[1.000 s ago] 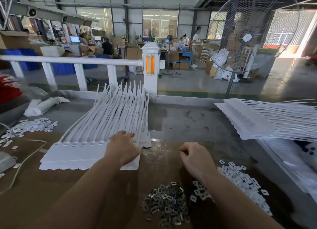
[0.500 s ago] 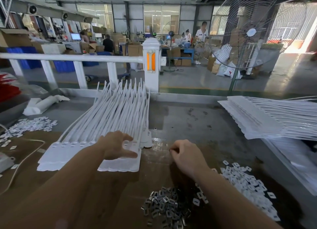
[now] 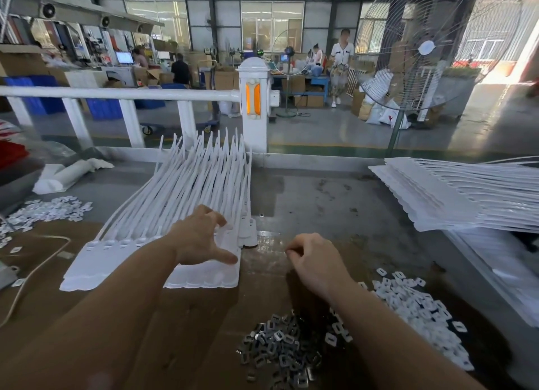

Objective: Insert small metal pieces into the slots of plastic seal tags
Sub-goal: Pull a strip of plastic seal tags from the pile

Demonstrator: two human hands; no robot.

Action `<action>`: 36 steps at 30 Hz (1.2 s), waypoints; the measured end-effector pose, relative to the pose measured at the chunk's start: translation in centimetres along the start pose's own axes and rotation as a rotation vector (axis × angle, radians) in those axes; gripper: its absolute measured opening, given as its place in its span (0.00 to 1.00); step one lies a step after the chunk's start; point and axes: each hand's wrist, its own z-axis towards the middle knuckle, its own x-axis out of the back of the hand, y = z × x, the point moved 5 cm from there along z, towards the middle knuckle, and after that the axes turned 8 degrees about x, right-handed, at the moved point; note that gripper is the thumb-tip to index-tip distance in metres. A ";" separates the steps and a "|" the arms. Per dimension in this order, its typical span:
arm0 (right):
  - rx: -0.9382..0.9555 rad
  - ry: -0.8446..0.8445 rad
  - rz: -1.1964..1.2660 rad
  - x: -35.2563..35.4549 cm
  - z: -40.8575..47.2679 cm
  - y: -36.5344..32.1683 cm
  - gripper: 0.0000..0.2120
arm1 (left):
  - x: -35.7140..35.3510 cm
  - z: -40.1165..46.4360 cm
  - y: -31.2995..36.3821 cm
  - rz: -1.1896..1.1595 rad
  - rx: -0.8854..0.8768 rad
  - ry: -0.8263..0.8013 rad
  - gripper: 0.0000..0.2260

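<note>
A sheet of joined white plastic seal tags (image 3: 116,261) lies on the brown cardboard, its long straps fanning away towards the railing. My left hand (image 3: 201,238) rests on the right part of the sheet, fingers arched over the tag heads and thumb stretched along the flat tag bodies. My right hand (image 3: 315,261) hovers just right of the sheet with its fingers curled and fingertips pinched together; whatever small piece they hold is hidden. A pile of small grey metal pieces (image 3: 280,351) lies near my right forearm.
Small white plastic pieces (image 3: 423,311) are heaped at the right, more (image 3: 49,208) at the left. A stack of tag sheets (image 3: 455,197) fills the right side. A cable (image 3: 38,261) crosses the left. A white railing (image 3: 116,93) and a standing fan (image 3: 423,48) lie beyond.
My left hand has slid forward over the tag heads and spread its thumb out. My right hand has stayed near the sheet's right edge, still pinched.
</note>
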 end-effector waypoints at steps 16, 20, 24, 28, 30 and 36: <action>-0.092 -0.028 0.515 -1.0 0.6 -1.4 0.14 | 1.8 -0.6 3.2 -0.027 -0.096 0.340 0.39; -0.184 0.004 0.806 -1.0 0.9 -1.6 0.11 | 1.6 -1.4 5.3 -0.004 -0.195 0.351 0.38; -0.279 0.058 1.044 -0.8 1.1 -1.9 0.08 | 1.3 -2.3 7.7 0.042 -0.260 0.341 0.37; -0.380 0.182 1.082 -0.2 1.1 -1.0 0.05 | 1.0 -3.0 9.8 0.104 -0.312 0.373 0.35; -0.396 0.236 1.116 0.4 1.1 -0.4 0.06 | 1.1 -3.1 10.2 0.047 -0.343 0.381 0.33; -0.420 0.364 1.305 3.0 0.9 1.3 0.07 | 3.0 -2.7 8.1 -0.306 -0.251 0.493 0.30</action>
